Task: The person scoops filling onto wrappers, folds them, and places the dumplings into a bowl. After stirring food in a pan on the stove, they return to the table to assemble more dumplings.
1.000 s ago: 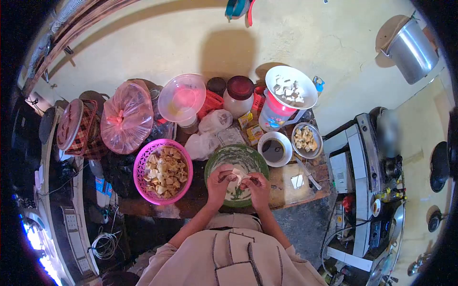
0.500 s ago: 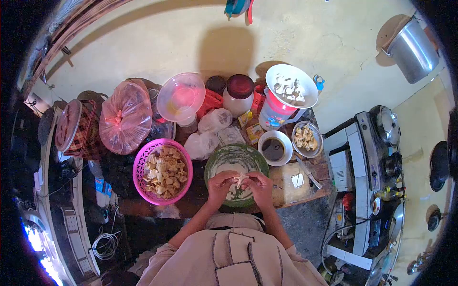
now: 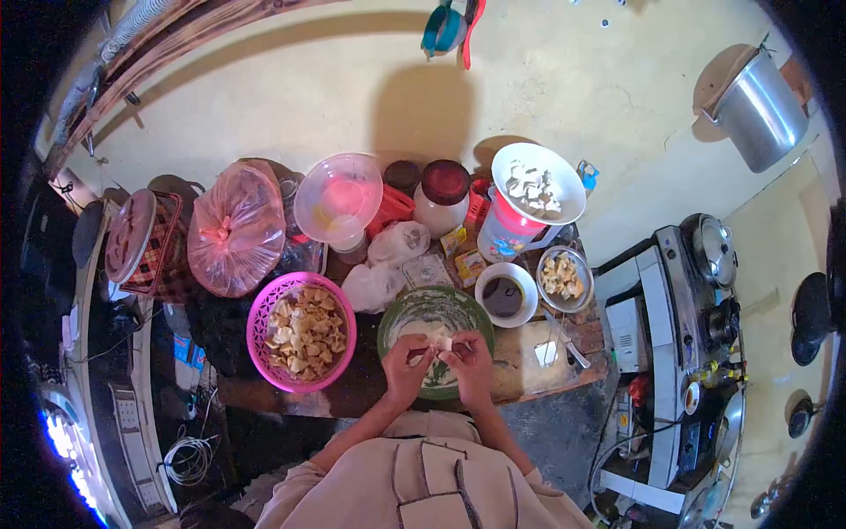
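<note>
Over the green bowl (image 3: 388,354), my left hand (image 3: 406,363) and my right hand (image 3: 468,364) are close together, thumbs and fingers pinched on a small pale piece of dough (image 3: 441,340). White paste or flour coats the inside of the bowl beneath them. To the left, a pink basket (image 3: 256,354) holds many golden-brown folded pieces. On the right stand a white bowl of dark liquid (image 3: 504,296) and a small bowl with more golden pieces (image 3: 564,278).
Behind are plastic bags (image 3: 370,286), a dark-lidded jar (image 3: 443,189) and a pitcher (image 3: 504,231) topped by a white bowl (image 3: 575,207) of white pieces. A knife (image 3: 575,353) lies at right. A stove (image 3: 683,264) stands farther right.
The view has tilted up slightly, so things sit lower in the picture. Both hands have turned the piece between their fingertips; it now shows broader and flatter.
</note>
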Motion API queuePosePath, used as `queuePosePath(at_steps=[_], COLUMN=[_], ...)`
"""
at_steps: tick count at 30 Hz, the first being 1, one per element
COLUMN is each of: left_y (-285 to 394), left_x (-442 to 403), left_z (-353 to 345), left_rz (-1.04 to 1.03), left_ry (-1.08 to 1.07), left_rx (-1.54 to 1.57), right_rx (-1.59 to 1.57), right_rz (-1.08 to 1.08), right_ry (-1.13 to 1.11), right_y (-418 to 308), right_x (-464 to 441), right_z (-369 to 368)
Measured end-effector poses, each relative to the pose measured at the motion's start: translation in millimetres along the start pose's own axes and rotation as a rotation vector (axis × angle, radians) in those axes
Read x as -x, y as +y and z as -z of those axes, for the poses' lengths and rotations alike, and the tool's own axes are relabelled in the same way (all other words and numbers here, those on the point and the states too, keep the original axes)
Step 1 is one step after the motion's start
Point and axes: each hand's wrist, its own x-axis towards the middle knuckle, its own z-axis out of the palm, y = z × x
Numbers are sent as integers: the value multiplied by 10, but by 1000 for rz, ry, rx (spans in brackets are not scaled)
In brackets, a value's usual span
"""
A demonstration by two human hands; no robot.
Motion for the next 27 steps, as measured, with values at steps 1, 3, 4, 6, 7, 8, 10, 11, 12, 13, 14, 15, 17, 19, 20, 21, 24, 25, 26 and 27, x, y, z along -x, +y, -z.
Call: queuePosePath(at_steps=[1, 3, 4, 6, 7, 8, 10, 11, 12, 13, 14, 15, 17, 19, 20, 21, 24, 25, 26, 27], left_y=[19, 13, -21, -3, 34, 70, 17, -2, 11, 24, 31, 27, 0, 18, 25, 24, 41, 75, 95, 97], left_x=[12, 47, 76, 59, 30, 8, -34, -45, -44, -42, -41, -30, -10, -7, 0, 1, -20, -39, -67, -101], left_z=[-3, -32, -59, -127, -163, -196, -250, -267, -284, -305, -327, -346, -387, -414, -407, -392, -341, -301, -259, -213], left_rz=[3, 43, 83, 186, 251, 316, 350, 365, 365, 364, 363, 321, 233, 250, 262, 259, 236, 217, 197, 206], left_ry=[-19, -28, -18, -9, -8, -5, -93, -137, -139, -141, -145, -140, -133, -99, -86, -80, -90, -110, -132, -168], left_rx=[-31, 42, 147, 310, 367, 423, 467, 487, 473, 461, 449, 404, 316, 312, 307, 309, 299, 277, 255, 244], right_rx=[38, 77, 98, 69, 54, 58, 60, 55, 49, 44, 77, 111, 142, 127, 85, 43, 120, 179, 212, 245], right_rz=[-25, -75, -100, -63, -49, -40, -23, -3, 18, 40, 24, 7, -4, 4, -31, -67, -19, 27, 35, 43], right_ry=[-18, 17, 34, 43, 46, 39, 23, 9, -6, -21, -45, -67, -115, -162, -168, -170, -157, -152, -149, -145], right_y=[85, -54, -109, -45, -19, -19, -45, -88, -144, -189, -186, -157, -167, -202, -246, -314, -287, -251, -225, -201], right_x=[-11, -5, -7, -25, -37, -57, -97, -106, -114, -130, -150, -163, -198, -209, -220, -240, -224, -234, -240, -241], right_z=[72, 41, 43, 147, 205, 252, 315, 327, 335, 352, 401, 474, 566, 570, 544, 505, 492, 486, 477, 465])
